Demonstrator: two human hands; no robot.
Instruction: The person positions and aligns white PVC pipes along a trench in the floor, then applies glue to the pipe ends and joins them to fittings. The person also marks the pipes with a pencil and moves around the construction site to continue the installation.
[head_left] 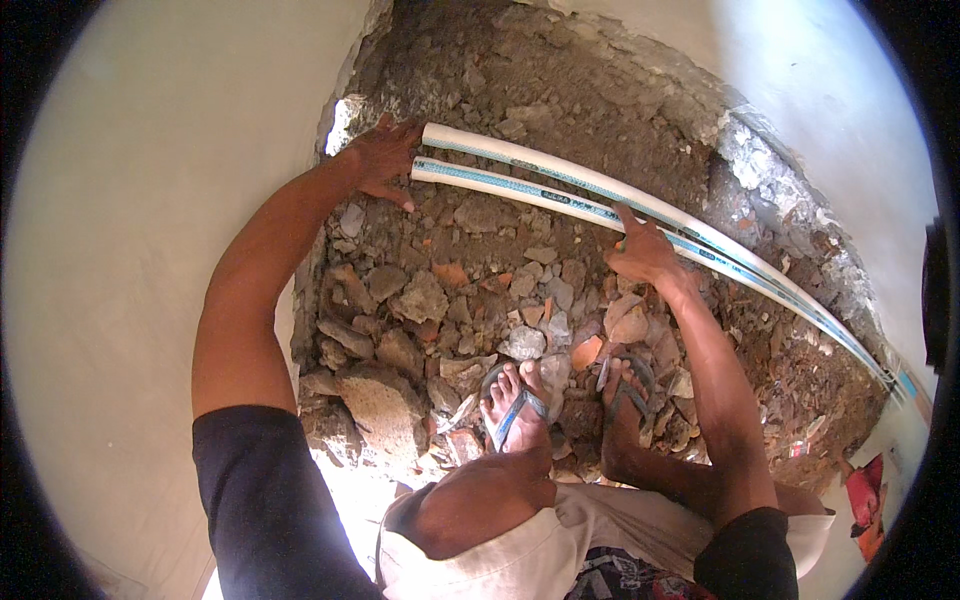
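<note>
Two white plastic pipes with blue stripes, a farther one (560, 172) and a nearer one (525, 187), lie side by side over the broken ground. They run from upper middle to the far right. My left hand (385, 162) is open, fingers spread, right by the pipes' left ends; whether it touches them is unclear. My right hand (645, 252) is closed on the nearer pipe around its middle. Its index finger reaches across that pipe toward the farther one, and the other fingers are partly hidden.
Rubble with broken stones (400, 350) and orange brick pieces (587, 352) surrounds my sandalled feet (518, 410). A pale wall (130, 250) rises on the left, another (830, 90) on the right with a rough broken edge (775, 165). A red object (866, 495) lies at lower right.
</note>
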